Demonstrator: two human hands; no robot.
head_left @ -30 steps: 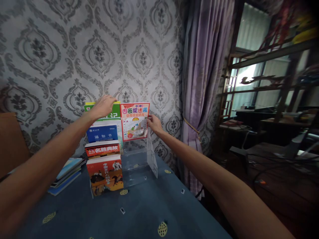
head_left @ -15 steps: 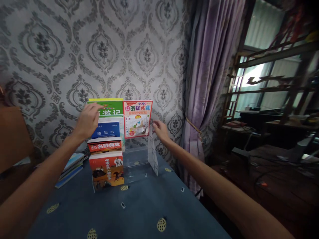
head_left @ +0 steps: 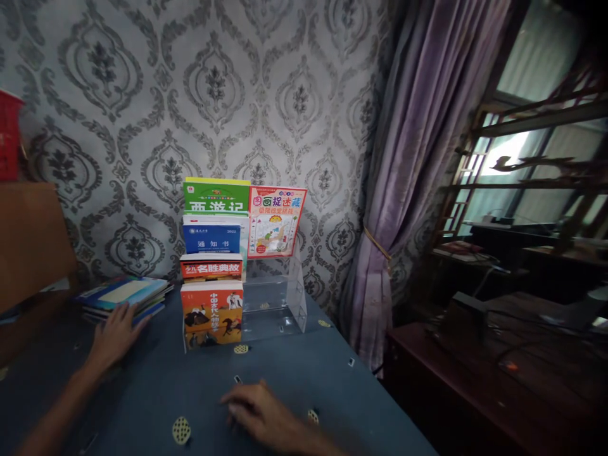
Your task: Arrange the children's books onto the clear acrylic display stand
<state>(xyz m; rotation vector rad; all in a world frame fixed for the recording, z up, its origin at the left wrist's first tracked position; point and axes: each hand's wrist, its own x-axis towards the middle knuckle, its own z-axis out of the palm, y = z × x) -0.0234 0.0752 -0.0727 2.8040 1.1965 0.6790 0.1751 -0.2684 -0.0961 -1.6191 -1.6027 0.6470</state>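
My left hand [head_left: 115, 335], fingers spread, is at the near edge of a stack of books [head_left: 130, 294] lying flat on the left; whether it touches them I cannot tell. Low over the tablecloth, my right hand [head_left: 259, 408] has loosely curled fingers and no object shows in it. A clear tiered book rack [head_left: 297, 294] stands at the centre. Its left column bears a green book [head_left: 216, 196], a blue booklet [head_left: 211, 240], a red-banded book [head_left: 211, 270] and an orange book [head_left: 212, 316] in front. A red-bordered picture book [head_left: 275, 221] leans in the top right tier.
A dark blue tablecloth [head_left: 156, 380] covers the table. A cardboard box [head_left: 33, 240] with a red basket [head_left: 9, 136] on it stands at the far left. Patterned wall and a purple curtain [head_left: 399, 158] lie behind; a dark red desk with cables [head_left: 475, 367] is at right.
My left hand has moved from the green book down and left to the stack. My right hand has left the picture book's edge and dropped toward the table's front. The view has turned left.
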